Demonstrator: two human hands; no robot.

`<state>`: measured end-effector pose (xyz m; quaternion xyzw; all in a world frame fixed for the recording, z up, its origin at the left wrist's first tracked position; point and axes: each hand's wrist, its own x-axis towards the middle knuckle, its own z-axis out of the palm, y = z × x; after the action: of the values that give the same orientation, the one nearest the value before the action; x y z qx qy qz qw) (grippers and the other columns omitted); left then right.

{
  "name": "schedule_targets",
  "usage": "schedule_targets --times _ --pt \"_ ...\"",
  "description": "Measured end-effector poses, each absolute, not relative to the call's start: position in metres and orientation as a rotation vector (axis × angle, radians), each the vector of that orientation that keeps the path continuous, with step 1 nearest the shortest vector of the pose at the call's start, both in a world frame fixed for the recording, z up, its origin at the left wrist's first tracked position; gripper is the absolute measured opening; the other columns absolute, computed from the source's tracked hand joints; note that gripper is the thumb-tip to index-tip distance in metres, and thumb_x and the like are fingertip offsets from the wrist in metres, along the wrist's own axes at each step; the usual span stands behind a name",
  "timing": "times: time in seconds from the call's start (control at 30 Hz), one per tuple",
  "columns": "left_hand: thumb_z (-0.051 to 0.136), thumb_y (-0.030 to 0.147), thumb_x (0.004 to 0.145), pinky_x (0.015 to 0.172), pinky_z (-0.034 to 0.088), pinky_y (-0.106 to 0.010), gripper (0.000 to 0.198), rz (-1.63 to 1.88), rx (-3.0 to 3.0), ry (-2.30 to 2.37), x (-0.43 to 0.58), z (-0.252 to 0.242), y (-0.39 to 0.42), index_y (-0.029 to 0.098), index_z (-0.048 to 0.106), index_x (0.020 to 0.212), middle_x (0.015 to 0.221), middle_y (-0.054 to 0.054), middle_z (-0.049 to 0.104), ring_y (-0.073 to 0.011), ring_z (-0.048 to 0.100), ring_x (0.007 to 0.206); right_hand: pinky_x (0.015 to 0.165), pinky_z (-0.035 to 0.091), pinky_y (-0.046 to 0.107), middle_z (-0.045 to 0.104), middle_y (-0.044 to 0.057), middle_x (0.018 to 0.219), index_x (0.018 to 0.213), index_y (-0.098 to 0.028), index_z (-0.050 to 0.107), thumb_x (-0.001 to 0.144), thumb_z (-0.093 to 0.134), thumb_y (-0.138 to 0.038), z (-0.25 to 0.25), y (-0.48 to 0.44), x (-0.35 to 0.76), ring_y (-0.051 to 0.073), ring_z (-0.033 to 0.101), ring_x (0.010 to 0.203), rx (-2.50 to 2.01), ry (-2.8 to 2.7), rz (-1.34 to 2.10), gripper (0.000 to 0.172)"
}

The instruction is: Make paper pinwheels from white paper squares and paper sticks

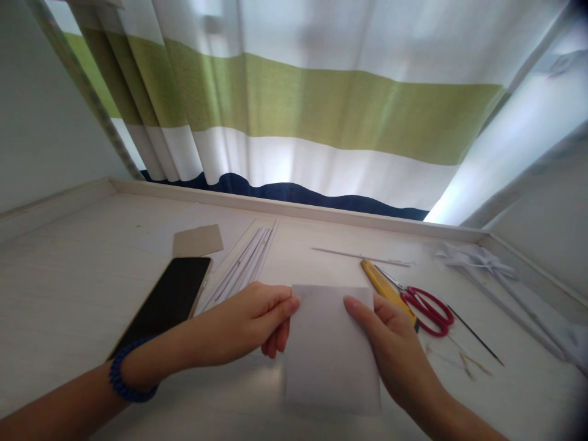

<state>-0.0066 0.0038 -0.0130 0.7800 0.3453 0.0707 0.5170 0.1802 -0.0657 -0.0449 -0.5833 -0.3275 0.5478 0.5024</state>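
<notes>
A plain white sheet of paper [331, 361], roughly rectangular, is held up in front of me between both hands. My left hand [271, 315] pinches its upper left edge between thumb and curled fingers. On the other side, my right hand [390, 334] grips the upper right edge, thumb lying on the front face and fingers behind. Whether the paper is one layer or folded, I cannot tell. A bundle of thin white sticks [245, 260] lies just beyond my left hand. Past my right hand are a yellow utility knife [379, 282] and red-handled scissors [429, 311].
A dark phone [160, 303] rests under my left forearm, near a grey-brown card [198, 240]. One thin stick [361, 255] lies apart toward the back. A thin black rod [475, 334] is right of the scissors. Crumpled clear plastic wrap [482, 260] sits far right. A low ledge and curtain [294, 101] close off the back.
</notes>
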Motion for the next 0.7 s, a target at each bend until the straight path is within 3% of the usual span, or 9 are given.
schedule_targets --times 0.33,0.53,0.7 --pt "0.026 0.04 0.089 0.055 0.044 -0.02 0.045 0.166 1.904 0.859 -0.009 -0.012 0.006 0.016 0.051 0.06 0.05 0.001 0.054 -0.0106 0.054 0.05 0.049 0.037 0.021 0.059 0.0 0.059 0.079 -0.016 0.063 0.072 0.061 -0.042 -0.042 -0.067 0.179 0.012 0.051 0.054 -1.275 -0.813 1.384 0.027" --pt "0.026 0.037 0.089 0.055 0.043 -0.019 0.044 0.156 2.01 0.887 -0.011 -0.011 0.007 0.017 0.05 0.058 0.048 0.002 0.053 -0.0104 0.055 0.049 0.046 0.033 0.021 0.042 -0.004 0.049 0.055 -0.016 0.051 0.076 0.056 -0.045 -0.043 -0.06 0.185 0.008 0.037 0.046 -1.255 -0.856 1.365 0.036" --pt "0.025 0.038 0.089 0.054 0.042 -0.019 0.045 0.177 2.043 0.913 -0.01 -0.012 0.009 0.018 0.048 0.057 0.047 0.003 0.053 -0.0101 0.054 0.047 0.045 0.032 0.019 0.043 -0.004 0.052 0.057 -0.015 0.052 0.077 0.056 -0.039 -0.047 -0.054 0.19 0.007 0.04 0.047 -1.195 -0.889 1.394 0.031"
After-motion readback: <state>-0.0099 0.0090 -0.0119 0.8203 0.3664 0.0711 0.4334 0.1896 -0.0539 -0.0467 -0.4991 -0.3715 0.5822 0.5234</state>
